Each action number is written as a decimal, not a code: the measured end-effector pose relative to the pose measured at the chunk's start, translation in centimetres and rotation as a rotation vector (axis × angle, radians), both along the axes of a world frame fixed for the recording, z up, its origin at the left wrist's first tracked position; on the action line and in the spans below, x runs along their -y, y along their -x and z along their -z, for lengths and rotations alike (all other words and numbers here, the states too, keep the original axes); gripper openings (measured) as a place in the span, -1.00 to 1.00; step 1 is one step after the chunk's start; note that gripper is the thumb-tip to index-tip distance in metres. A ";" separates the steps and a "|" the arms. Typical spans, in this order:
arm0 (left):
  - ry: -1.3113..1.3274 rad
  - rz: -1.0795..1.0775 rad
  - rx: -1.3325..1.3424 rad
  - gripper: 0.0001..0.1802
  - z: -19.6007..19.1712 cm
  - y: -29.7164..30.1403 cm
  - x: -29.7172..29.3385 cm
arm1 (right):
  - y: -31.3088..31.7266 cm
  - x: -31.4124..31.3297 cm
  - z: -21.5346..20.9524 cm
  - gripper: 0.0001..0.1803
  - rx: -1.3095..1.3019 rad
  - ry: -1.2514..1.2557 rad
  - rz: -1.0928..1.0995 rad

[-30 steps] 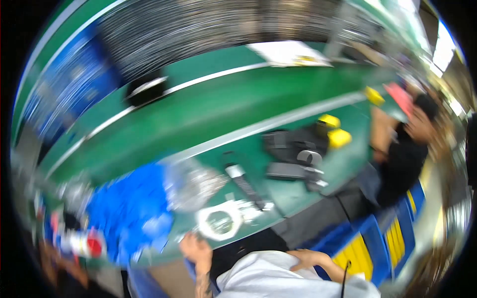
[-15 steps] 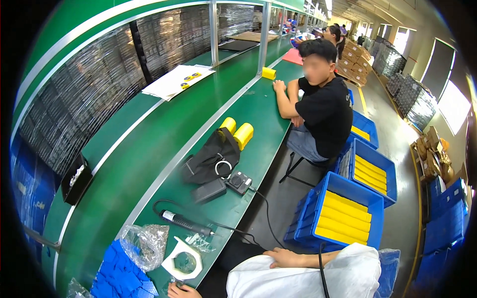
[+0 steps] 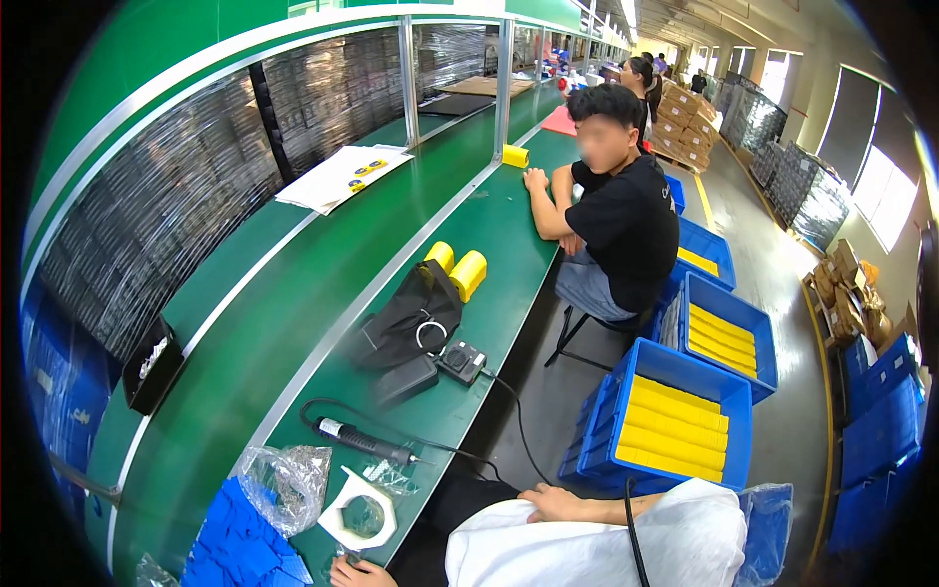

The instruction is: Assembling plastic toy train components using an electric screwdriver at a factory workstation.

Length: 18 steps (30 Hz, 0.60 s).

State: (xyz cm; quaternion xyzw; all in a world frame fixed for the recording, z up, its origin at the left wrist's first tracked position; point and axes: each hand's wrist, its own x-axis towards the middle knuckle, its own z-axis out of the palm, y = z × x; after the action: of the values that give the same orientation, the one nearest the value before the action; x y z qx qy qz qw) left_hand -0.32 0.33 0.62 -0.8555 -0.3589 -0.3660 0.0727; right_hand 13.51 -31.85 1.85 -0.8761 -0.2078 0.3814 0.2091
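My left hand (image 3: 361,573) rests at the lower edge of the view, by the table's near edge, its visible fingers apart and partly cut off. Just beyond it lies a white plastic ring with a hexagonal outline (image 3: 335,517). My right hand (image 3: 554,503) lies on my dark-clothed lap with its fingers stretched out, holding nothing. Near the ring are a crumpled clear plastic bag (image 3: 264,489) and a pile of blue flat pieces (image 3: 230,543). A black corded electric screwdriver (image 3: 364,440) lies on the green table (image 3: 504,230) past them.
A black cloth bag (image 3: 416,313), yellow cylinders (image 3: 469,274) and a small black device (image 3: 461,361) with a cable sit farther along. Someone in black (image 3: 626,210) sits at the table. Blue crates (image 3: 577,445) of yellow parts stand on the floor at right.
The view has shifted slightly, so the far table and the seated person appear a little farther left. Both my hands stay where they were, and the objects on the table have not moved.
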 end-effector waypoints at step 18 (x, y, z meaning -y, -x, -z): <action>0.212 -0.070 0.003 -0.76 2.1 0.5 0.2 | 3.0 -2.8 -4.3 -0.33 0.236 0.130 -0.071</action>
State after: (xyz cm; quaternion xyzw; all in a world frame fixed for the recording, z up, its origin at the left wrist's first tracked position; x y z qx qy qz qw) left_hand -0.80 0.15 -1.47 -0.8448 -0.4255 -0.3245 -0.0058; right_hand 10.49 -29.04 6.13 -0.9188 -0.2367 0.2955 0.1122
